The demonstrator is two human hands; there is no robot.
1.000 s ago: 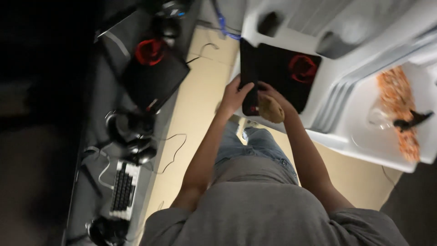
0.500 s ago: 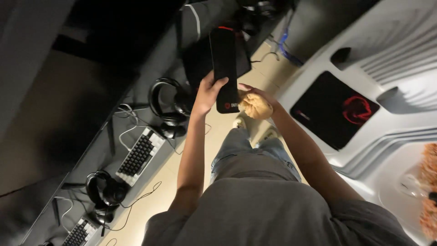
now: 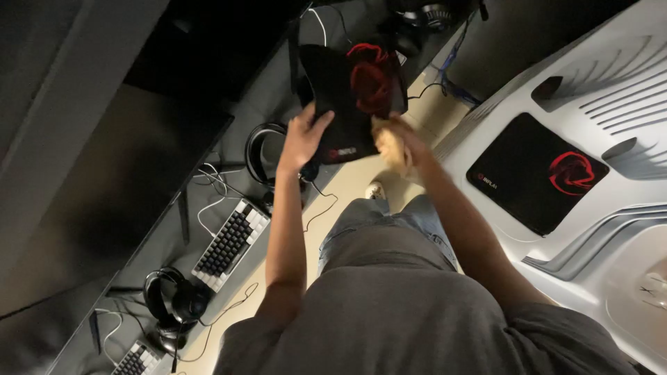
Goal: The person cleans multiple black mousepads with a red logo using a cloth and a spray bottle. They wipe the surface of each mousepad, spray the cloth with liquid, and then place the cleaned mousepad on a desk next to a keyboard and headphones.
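Mouse pad point(image 3: 351, 97) has swung up and flopped open since a moment ago; left hand point(image 3: 300, 139) pinches its lower edge, right hand point(image 3: 397, 142) presses a tan cloth point(image 3: 390, 147) against it. Looks light, floppy; best gripped by edges.

Two black mouse mats point(image 3: 351, 104) point(image 3: 538, 173), two keyboards point(image 3: 229, 244) point(image 3: 139, 360), three headsets point(image 3: 267, 153) point(image 3: 172, 302) point(image 3: 427, 12), one yellow cloth point(image 3: 391, 146)

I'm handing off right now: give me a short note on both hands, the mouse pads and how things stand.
Left hand: grips the lower left edge of the black mouse pad with the red emblem, held up over the dark desk.
Right hand: presses a yellowish cloth against the pad's lower right part.
Second mouse pad: lies flat on the white desk.
How much of the held pad is wiped cannot be told.
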